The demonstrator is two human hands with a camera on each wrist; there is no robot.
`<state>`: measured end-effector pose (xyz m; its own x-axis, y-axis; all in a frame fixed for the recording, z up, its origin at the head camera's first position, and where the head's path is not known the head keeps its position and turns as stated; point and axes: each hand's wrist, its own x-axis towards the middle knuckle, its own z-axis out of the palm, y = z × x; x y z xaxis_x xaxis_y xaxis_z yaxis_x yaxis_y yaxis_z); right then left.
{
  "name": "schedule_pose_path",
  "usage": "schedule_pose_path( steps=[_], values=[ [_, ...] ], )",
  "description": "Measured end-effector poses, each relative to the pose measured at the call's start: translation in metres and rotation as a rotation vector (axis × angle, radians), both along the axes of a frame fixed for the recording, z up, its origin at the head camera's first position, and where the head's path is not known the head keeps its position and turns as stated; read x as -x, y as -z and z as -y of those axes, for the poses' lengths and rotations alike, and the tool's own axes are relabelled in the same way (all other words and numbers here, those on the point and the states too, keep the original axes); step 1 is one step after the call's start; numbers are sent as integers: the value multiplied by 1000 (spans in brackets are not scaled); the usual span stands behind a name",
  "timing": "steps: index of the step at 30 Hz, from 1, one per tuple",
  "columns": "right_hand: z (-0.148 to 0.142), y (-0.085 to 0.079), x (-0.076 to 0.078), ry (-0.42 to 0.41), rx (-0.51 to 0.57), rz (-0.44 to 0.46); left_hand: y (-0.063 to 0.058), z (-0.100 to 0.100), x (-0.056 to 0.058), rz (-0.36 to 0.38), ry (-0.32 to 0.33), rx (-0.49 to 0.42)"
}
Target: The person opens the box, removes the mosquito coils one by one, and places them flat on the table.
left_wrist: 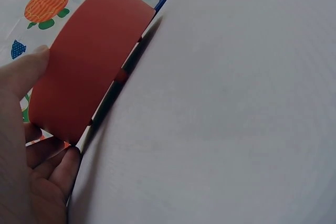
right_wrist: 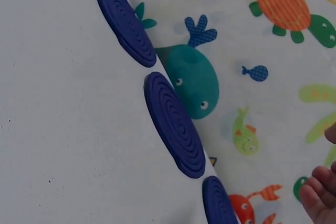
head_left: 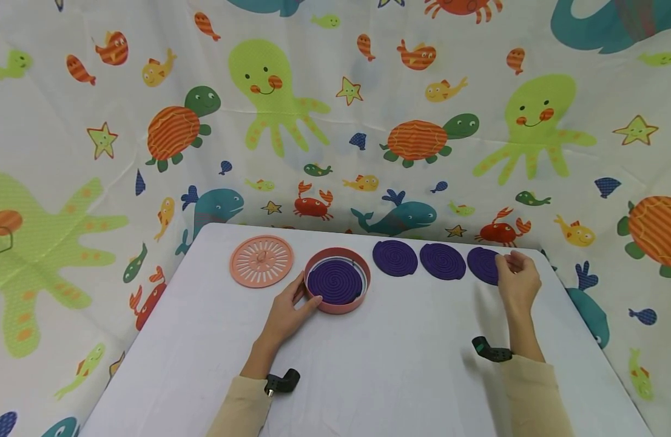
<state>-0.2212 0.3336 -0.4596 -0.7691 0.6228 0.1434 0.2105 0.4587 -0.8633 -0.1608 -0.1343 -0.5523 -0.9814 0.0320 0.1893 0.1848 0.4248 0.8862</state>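
My left hand (head_left: 286,312) holds the round pink mosquito coil holder (head_left: 338,308) at its left side. In the left wrist view, the thumb lies against the holder's red-looking wall (left_wrist: 89,61), with the fingers low near the table. Inside the holder rests a purple mosquito coil (head_left: 335,281). At the back right, my right hand (head_left: 518,282) hovers by the rightmost coil (head_left: 482,264) and covers its right edge in the head view. Its fingers are loosely bent, with a gap to the thumb and nothing visible between them in the right wrist view.
Two more purple coils, one left (head_left: 395,258) and one middle (head_left: 443,261), lie in a row along the back of the white table (head_left: 390,364). A slotted pink lid (head_left: 261,261) lies left of the holder. Behind the table hangs a sea-animal curtain (head_left: 335,121).
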Motion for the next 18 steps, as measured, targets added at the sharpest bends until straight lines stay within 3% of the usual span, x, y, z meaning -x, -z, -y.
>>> schedule_pose_path(
  steps=[6,13,18],
  values=[
    [9,-5,-4,-19,-1,-64,0,1,1,13,11,-16],
    [18,-6,-5,-39,2,-46,-2,0,1,22,4,-23],
    [26,-8,-8,-56,-10,-81,-2,0,1,27,5,-20]
  ],
)
